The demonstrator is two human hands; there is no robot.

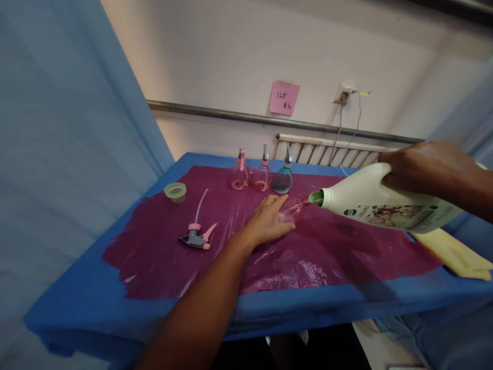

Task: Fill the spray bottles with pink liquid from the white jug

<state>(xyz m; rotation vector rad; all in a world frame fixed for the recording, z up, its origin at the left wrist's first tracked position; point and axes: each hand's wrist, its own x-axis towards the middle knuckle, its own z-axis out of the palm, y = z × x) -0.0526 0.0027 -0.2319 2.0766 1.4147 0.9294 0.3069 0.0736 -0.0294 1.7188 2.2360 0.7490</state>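
My right hand [423, 167] grips the handle of a cream detergent jug [370, 200], tipped on its side with its green spout pointing left. The spout is at the mouth of a clear pink spray bottle [291, 209], which has no head on. Around that bottle's body my left hand [269, 218] is closed, thumb on the near side. Whether liquid is flowing cannot be made out. To the left of my hand lies a grey and pink spray head [197, 239] with its dip tube pointing up and away.
Two pink spray bottles [239, 177] and a teal one [283, 180] stand at the back. A small green-rimmed tub [176, 192] is at left, a yellow cloth [456, 252] at right. Maroon plastic sheeting [154, 262] covers the blue table cloth [88, 298]. Blue curtains [69, 128] hang at left.
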